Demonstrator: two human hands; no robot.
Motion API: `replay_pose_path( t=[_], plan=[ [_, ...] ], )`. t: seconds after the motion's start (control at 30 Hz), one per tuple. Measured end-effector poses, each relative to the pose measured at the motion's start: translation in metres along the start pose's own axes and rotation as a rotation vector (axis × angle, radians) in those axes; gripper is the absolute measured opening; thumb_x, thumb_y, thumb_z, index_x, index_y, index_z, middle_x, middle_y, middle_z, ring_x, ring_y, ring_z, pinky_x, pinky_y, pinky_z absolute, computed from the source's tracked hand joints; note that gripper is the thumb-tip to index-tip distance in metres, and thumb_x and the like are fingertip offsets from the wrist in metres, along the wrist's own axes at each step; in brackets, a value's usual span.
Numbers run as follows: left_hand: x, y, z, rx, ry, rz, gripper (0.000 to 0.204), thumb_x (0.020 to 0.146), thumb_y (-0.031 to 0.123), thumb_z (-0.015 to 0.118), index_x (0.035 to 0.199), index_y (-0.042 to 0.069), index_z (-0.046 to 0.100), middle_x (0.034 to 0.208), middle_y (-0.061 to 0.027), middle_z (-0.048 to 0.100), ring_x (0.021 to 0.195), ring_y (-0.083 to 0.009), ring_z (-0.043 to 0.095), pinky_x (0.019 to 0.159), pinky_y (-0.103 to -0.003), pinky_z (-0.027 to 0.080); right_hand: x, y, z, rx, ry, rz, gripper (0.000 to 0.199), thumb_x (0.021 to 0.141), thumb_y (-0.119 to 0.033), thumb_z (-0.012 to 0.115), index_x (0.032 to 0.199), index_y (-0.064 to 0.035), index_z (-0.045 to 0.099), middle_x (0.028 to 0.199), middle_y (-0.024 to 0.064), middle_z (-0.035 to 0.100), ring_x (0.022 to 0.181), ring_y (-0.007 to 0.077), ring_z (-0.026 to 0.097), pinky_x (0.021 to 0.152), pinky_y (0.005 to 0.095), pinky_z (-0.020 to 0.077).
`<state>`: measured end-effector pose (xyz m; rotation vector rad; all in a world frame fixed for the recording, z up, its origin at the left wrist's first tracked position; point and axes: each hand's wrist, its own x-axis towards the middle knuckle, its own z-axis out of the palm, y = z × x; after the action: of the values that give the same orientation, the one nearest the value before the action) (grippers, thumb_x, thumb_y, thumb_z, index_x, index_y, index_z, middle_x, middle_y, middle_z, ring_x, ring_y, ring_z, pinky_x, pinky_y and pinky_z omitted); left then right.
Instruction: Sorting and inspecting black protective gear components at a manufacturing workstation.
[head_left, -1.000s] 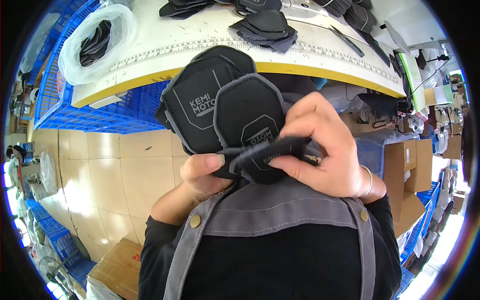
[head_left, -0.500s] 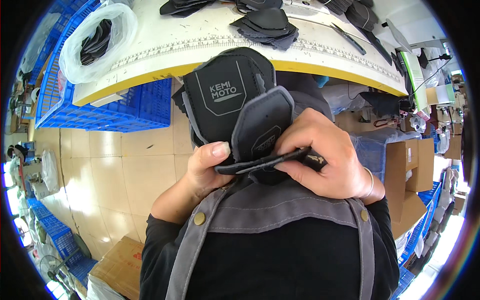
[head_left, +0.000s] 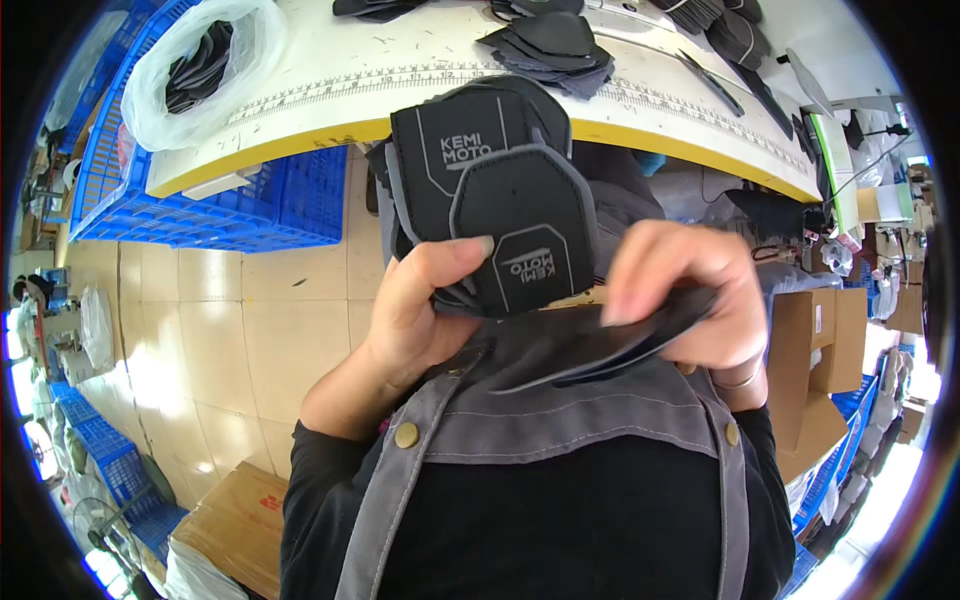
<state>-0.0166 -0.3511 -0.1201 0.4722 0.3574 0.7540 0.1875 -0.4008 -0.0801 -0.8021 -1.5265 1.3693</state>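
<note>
I've got the left hand [head_left: 420, 305] clamped on the black pad stack [head_left: 515, 205], thumb over its face, stack overlapping the bench [head_left: 340, 60] edge in my view. Right hand [head_left: 700, 285] is blurred, fingers pinching a separate dark pad [head_left: 620, 350], tilted, over the grey apron [head_left: 570, 430]. Blue crate [head_left: 305, 200] sits by the bench's left end.

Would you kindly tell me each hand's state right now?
Left hand: closed, holding a stack of black, grey-edged, angular pads.
Right hand: closed, holding a thin, dark, flat piece, motion-blurred.
</note>
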Motion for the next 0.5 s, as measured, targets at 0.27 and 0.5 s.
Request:
replay_pose_path(
  t=[0.27, 0.5],
  plan=[
    [0.0, 0.008, 0.005, 0.007, 0.033, 0.071, 0.048, 0.076, 0.02, 0.046, 0.118, -0.004, 0.041, 0.11, -0.0157, 0.053, 0.1, -0.0261, 0.053, 0.088, -0.038, 0.042, -0.019, 0.012, -0.034, 0.566, 0.225, 0.037, 0.04, 0.071, -0.009, 0.069, 0.1, -0.0037, 0.04, 0.078, 0.0039, 0.041, 0.065, 0.0138, 0.042, 0.053, 0.0233, 0.0437],
    [0.008, 0.016, 0.014, 0.039, 0.051, 0.058, 0.052, 0.076, 0.023, 0.044, 0.12, -0.004, 0.039, 0.113, -0.0172, 0.051, 0.103, -0.0286, 0.052, 0.09, -0.041, 0.039, 0.006, 0.025, -0.055, 0.951, 0.032, -0.105, 0.039, 0.073, -0.012, 0.065, 0.104, 0.0048, 0.047, 0.088, 0.0108, 0.047, 0.077, 0.0231, 0.054, 0.064, 0.0249, 0.0501]
  ],
)
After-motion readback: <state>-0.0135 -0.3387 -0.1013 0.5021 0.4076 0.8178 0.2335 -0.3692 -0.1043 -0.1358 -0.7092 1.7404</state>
